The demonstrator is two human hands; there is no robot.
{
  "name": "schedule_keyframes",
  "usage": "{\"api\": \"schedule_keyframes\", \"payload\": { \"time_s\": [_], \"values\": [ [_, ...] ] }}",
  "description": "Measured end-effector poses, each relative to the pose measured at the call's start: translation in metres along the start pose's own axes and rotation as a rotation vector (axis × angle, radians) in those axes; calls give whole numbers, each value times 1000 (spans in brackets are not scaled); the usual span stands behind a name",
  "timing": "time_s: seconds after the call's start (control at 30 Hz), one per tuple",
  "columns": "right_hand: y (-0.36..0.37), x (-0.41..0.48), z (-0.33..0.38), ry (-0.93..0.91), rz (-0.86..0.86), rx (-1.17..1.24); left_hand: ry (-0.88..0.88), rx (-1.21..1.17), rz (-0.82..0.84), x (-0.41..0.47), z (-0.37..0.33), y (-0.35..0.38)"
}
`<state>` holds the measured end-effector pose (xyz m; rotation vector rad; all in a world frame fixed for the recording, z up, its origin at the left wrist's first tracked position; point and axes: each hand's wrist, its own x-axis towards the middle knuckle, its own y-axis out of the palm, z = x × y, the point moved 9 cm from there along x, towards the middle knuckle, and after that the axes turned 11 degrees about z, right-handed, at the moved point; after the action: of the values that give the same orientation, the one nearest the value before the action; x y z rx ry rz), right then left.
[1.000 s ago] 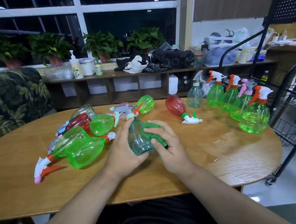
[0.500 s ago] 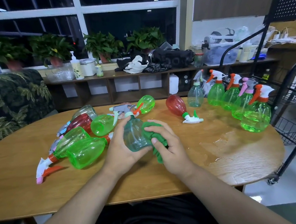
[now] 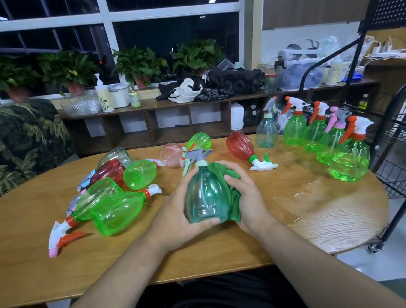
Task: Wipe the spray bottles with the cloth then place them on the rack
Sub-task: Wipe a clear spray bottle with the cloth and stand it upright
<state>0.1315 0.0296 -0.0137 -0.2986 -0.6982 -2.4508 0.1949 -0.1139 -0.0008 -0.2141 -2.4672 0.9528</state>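
A teal spray bottle [image 3: 205,197] with a grey trigger stands nearly upright over the middle of the wooden table [image 3: 156,260]. My left hand [image 3: 175,218] grips its left side and base. My right hand [image 3: 247,199] presses a green cloth [image 3: 226,193] against the bottle's right side, fingers curled round the cloth. Several green and red bottles [image 3: 114,211] lie on their sides at the left. A red bottle [image 3: 241,148] lies behind. Several upright bottles [image 3: 347,158] stand in a row at the right, beside the black wire rack [image 3: 403,154].
A wet patch [image 3: 303,190] shines on the table to the right of my hands. A leaf-patterned armchair [image 3: 16,147] stands at the left. A low shelf [image 3: 171,122] with plants, bags and containers runs under the window behind the table.
The teal bottle has been turned from lying tilted to nearly upright, trigger now on top. My left hand slid down to its base and the cloth moved to its right side.
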Motion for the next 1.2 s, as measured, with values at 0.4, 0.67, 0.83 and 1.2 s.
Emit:
{"api": "schedule_keyframes", "payload": {
  "time_s": [0.4, 0.67, 0.83, 1.2],
  "values": [
    [8, -6, 10, -225, 37, -477, 6, 126, -78, 1, 9, -3],
    [34, -18, 17, -411, 187, -842, -116, 112, -252, -2, 29, -18],
    [48, -22, 15, -461, 264, -941, -166, 46, -349, -5, 34, -29],
    [14, -9, 15, -268, 78, -629, 28, 195, -102, -1, 4, -7]
  ]
}}
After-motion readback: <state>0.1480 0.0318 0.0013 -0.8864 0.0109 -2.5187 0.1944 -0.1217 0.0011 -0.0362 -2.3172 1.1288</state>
